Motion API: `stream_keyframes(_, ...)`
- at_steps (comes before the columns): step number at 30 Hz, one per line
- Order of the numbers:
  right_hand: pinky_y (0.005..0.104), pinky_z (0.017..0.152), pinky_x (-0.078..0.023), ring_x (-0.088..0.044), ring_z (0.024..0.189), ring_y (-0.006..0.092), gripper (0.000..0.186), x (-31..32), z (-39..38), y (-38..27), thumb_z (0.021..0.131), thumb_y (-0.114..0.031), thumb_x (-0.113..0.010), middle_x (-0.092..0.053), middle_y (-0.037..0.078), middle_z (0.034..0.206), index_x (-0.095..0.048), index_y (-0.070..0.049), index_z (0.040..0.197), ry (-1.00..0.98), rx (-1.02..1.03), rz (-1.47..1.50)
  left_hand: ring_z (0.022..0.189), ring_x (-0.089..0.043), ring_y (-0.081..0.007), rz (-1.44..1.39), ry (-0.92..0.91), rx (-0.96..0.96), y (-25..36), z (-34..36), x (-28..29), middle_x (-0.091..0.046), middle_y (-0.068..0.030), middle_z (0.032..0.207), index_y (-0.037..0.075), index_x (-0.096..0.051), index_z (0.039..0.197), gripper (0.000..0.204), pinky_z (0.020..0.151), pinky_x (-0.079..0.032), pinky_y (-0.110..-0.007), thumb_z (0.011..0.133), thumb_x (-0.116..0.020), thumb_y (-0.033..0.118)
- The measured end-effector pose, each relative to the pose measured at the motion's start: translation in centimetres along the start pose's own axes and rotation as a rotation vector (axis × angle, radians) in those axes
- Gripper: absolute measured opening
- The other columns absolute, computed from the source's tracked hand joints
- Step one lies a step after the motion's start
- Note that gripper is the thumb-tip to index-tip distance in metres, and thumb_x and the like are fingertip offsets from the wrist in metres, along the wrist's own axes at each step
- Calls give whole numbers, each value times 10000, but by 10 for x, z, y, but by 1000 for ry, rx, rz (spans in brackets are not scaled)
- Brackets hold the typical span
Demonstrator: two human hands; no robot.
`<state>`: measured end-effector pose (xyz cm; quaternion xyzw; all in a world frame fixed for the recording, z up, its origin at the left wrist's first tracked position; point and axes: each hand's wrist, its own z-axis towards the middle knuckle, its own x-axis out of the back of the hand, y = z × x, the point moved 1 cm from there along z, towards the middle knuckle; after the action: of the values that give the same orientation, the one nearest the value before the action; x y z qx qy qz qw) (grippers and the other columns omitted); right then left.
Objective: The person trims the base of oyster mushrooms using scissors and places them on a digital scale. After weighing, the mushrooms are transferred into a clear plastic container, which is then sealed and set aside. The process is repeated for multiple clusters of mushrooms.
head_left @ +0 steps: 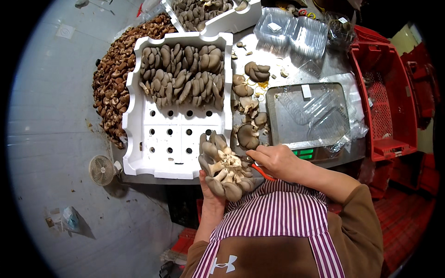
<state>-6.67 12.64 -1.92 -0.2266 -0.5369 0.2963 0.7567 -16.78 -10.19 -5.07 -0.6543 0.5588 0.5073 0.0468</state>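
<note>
My left hand (211,192) cradles a large cluster of grey-brown oyster mushrooms (232,185), its pale stem base turned up. Orange-handled scissors (263,173) are in my right hand (277,161), their blades reaching to the stem base of the cluster. Just beyond my left hand stands a white foam crate (199,124) with round holes in its floor. Rows of oyster mushrooms (181,76) fill its far half. Loose oyster mushrooms (248,136) lie on the metal table between the crate and a scale (282,127).
Clear plastic lids (320,113) rest on the scale. Stacked clear containers (308,37) stand behind it. Red crates (384,118) are at the right. A heap of brown mushrooms (111,88) lies left of the foam crate, near a small fan (102,170). Another foam crate (232,21) stands farther back.
</note>
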Motion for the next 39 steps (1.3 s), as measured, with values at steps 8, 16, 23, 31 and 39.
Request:
stream_keyframes(8, 322, 572, -481, -556, 570, 202, 283, -49, -17, 7, 904, -267, -687, -590, 122, 655, -656, 5, 973, -175, -1041, 991, 1207, -497, -386, -98, -41, -20, 4, 5, 20, -445, -196, 1404, 89, -317, 1483, 901, 1046, -421, -514, 832, -602, 642)
stream_keyframes(16, 488, 644, -513, -662, 736, 387, 305, -132, -64, 47, 845, -297, -672, -655, 209, 754, -614, 0, 885, -325, -571, -13, 1259, -472, -391, -757, -294, 284, -6, 8, 35, -431, -225, 1388, -9, -275, 1460, 905, 1164, -263, -509, 872, -565, 615)
stream_keyframes(23, 443, 698, -534, -671, 825, 342, 187, -130, -55, 52, 872, -155, -608, -669, 221, 966, -621, 15, 948, -81, -508, 10, 1204, -505, -392, -510, -260, 196, 5, 23, 27, -418, -226, 1394, 58, -282, 1483, 992, 1011, -454, -586, 797, -627, 687)
stream_keyframes(31, 287, 799, -527, -639, 907, 123, 276, -24, -6, -1, 1009, -188, -503, -679, 75, 1012, -615, -13, 1191, 23, -793, 1174, 1308, -462, -346, 71, -209, 44, 23, 28, 10, -392, -150, 1466, 118, -273, 1506, 1029, 1066, -435, -525, 725, -766, 571)
stream_keyframes(39, 371, 1002, -442, -513, 1204, 174, 528, -35, -6, 10, 1042, -478, -372, -507, 73, 1348, -440, -107, 1411, -29, -837, 1730, 1140, -578, -244, 1111, -178, -97, 54, 39, -64, -557, -121, 1234, 11, -557, 1262, 708, 972, -484, -359, 673, -864, 256)
